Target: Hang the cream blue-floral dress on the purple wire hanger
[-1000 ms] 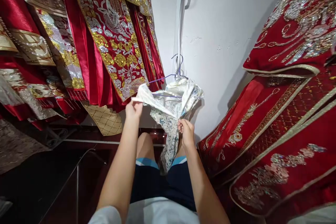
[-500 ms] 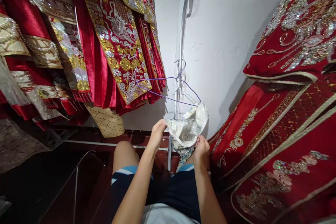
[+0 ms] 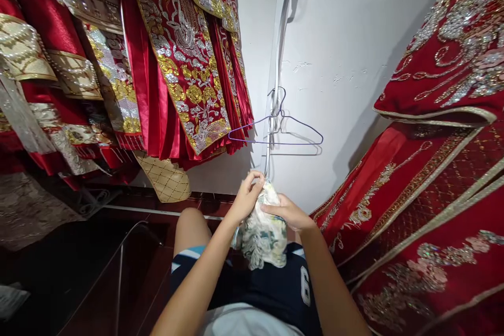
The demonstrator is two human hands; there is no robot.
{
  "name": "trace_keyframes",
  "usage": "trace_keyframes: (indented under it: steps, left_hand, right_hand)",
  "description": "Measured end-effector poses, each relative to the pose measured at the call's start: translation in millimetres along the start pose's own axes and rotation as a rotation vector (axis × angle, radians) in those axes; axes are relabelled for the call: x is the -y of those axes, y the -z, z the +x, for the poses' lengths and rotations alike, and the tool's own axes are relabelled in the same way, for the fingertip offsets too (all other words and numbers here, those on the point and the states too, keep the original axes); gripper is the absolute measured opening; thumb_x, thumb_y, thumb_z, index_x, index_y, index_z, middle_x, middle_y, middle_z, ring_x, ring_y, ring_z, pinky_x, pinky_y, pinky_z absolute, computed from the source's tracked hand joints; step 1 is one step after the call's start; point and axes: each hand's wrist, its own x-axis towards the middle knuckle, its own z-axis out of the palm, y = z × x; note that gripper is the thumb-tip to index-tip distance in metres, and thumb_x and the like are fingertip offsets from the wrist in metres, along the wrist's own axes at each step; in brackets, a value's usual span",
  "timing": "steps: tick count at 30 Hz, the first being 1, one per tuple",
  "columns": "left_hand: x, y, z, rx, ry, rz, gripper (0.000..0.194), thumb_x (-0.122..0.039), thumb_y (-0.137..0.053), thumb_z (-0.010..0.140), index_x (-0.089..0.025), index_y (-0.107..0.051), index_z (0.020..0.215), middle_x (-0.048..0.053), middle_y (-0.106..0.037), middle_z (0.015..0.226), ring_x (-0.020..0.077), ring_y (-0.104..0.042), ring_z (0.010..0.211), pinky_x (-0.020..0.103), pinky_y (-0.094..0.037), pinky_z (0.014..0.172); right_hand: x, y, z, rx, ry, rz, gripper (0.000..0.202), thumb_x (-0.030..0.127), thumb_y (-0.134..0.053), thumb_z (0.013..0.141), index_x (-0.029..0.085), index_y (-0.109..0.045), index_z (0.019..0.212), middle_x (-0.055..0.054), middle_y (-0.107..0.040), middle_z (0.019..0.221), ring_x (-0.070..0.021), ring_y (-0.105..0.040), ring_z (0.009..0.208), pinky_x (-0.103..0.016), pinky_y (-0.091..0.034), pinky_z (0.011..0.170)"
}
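A pale cloth garment (image 3: 268,236) with a blue, green and yellow pattern hangs bunched between my hands, above my lap. My left hand (image 3: 249,193) pinches its upper edge from the left. On the right, my right hand (image 3: 289,211) grips the gathered fabric with the thumb laid across it. Its exact kind cannot be made out while it is crumpled. Above my hands a purple wire hanger (image 3: 296,143) hangs by its hook, apart from the cloth.
Red dresses with gold and silver embroidery (image 3: 189,68) hang at the left. More red beaded gowns (image 3: 425,178) fill the right side. A white metal pole (image 3: 279,52) runs up the white wall (image 3: 346,16) ahead. At lower left is a thin metal stand (image 3: 120,273).
The cloth, earlier held spread with its opening near the hanger, is now bunched lower and closer to me. My hands have come together. The hanger has swung to hang level, clear of the cloth.
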Motion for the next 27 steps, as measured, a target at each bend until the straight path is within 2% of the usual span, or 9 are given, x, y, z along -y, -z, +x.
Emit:
trace_keyframes:
  steps: [3, 6, 8, 11, 14, 17, 20, 24, 27]
  left_hand:
    - [8, 24.0, -19, 0.212, 0.205, -0.015, 0.033, -0.052, -0.064, 0.088, -0.022, -0.069, 0.098, 0.006, -0.067, 0.1, 0.0228, -0.061, 0.1, 0.031, -0.047, 0.094]
    - [16, 47.0, -45, 0.638, 0.427, 0.066, 0.032, -0.051, -0.07, 0.082, -0.019, -0.072, 0.082, 0.005, -0.07, 0.085, 0.0225, -0.063, 0.082, 0.03, -0.051, 0.079]
    - [18, 59.8, -58, 0.82, 0.48, 0.121, 0.028, -0.047, -0.071, 0.081, -0.019, -0.072, 0.081, 0.003, -0.07, 0.081, 0.0213, -0.062, 0.074, 0.029, -0.05, 0.07]
    - [10, 74.5, -60, 0.62, 0.325, 0.248, 0.02, -0.038, -0.072, 0.079, -0.023, -0.073, 0.091, 0.002, -0.07, 0.08, 0.0206, -0.061, 0.071, 0.026, -0.047, 0.065]
    - [-14, 86.2, -40, 0.328, 0.17, 0.482, 0.013, -0.035, -0.064, 0.086, -0.025, -0.069, 0.092, -0.002, -0.061, 0.066, 0.0179, -0.054, 0.06, 0.024, -0.039, 0.059]
    - [-42, 97.4, -11, 0.354, 0.087, 0.671, 0.021, -0.032, -0.048, 0.093, -0.022, -0.062, 0.08, -0.002, -0.057, 0.065, 0.017, -0.05, 0.06, 0.024, -0.034, 0.061]
    - [-55, 109.9, 14, 0.419, -0.009, 0.854, 0.028, -0.027, -0.043, 0.09, -0.021, -0.056, 0.066, 0.001, -0.056, 0.063, 0.0191, -0.051, 0.064, 0.027, -0.036, 0.067]
    - [-40, 126.2, 35, 0.366, -0.041, 0.995, 0.018, -0.021, -0.053, 0.075, -0.024, -0.062, 0.06, 0.006, -0.066, 0.07, 0.0272, -0.059, 0.085, 0.035, -0.04, 0.091]
    - [-22, 133.1, 45, 0.319, 0.046, 1.0, 0.012, -0.016, -0.06, 0.062, -0.026, -0.067, 0.059, 0.007, -0.072, 0.076, 0.0294, -0.062, 0.09, 0.039, -0.04, 0.099]
  right_hand:
    - [30, 11, 0, 0.059, -0.009, -0.022, 0.047, 0.04, -0.087, 0.064, 0.015, -0.073, 0.101, -0.007, -0.076, 0.086, -0.0248, -0.072, 0.081, -0.037, -0.056, 0.078]
    - [57, 39, 11, -0.197, 0.194, -0.136, 0.041, 0.042, -0.085, 0.062, 0.015, -0.075, 0.09, -0.008, -0.076, 0.083, -0.0253, -0.071, 0.077, -0.036, -0.056, 0.071]
    - [72, 62, 26, -0.384, 0.377, -0.283, 0.033, 0.039, -0.083, 0.06, 0.016, -0.075, 0.084, -0.008, -0.076, 0.083, -0.0258, -0.07, 0.079, -0.037, -0.055, 0.074]
    - [85, 89, 58, -0.542, 0.586, -0.437, 0.027, 0.034, -0.075, 0.066, 0.017, -0.075, 0.086, -0.008, -0.076, 0.093, -0.0261, -0.068, 0.091, -0.038, -0.052, 0.087]
    - [84, 102, 94, -0.566, 0.475, -0.452, 0.021, 0.033, -0.066, 0.074, 0.016, -0.073, 0.085, -0.008, -0.076, 0.091, -0.0245, -0.068, 0.09, -0.036, -0.051, 0.087]
    - [72, 108, 121, -0.539, 0.229, -0.446, 0.022, 0.034, -0.06, 0.079, 0.016, -0.068, 0.071, -0.007, -0.072, 0.073, -0.0236, -0.066, 0.074, -0.035, -0.052, 0.075]
    - [60, 114, 129, -0.534, 0.204, -0.448, 0.021, 0.034, -0.064, 0.076, 0.015, -0.066, 0.067, -0.007, -0.069, 0.066, -0.0233, -0.063, 0.069, -0.035, -0.051, 0.071]
    - [56, 123, 120, -0.57, 0.318, -0.447, 0.024, 0.033, -0.067, 0.072, 0.014, -0.071, 0.087, -0.007, -0.074, 0.087, -0.0228, -0.065, 0.084, -0.034, -0.05, 0.082]
    - [59, 126, 120, -0.462, 0.426, -0.429, 0.029, 0.034, -0.067, 0.072, 0.017, -0.072, 0.096, -0.006, -0.075, 0.1, -0.0215, -0.065, 0.097, -0.034, -0.049, 0.091]
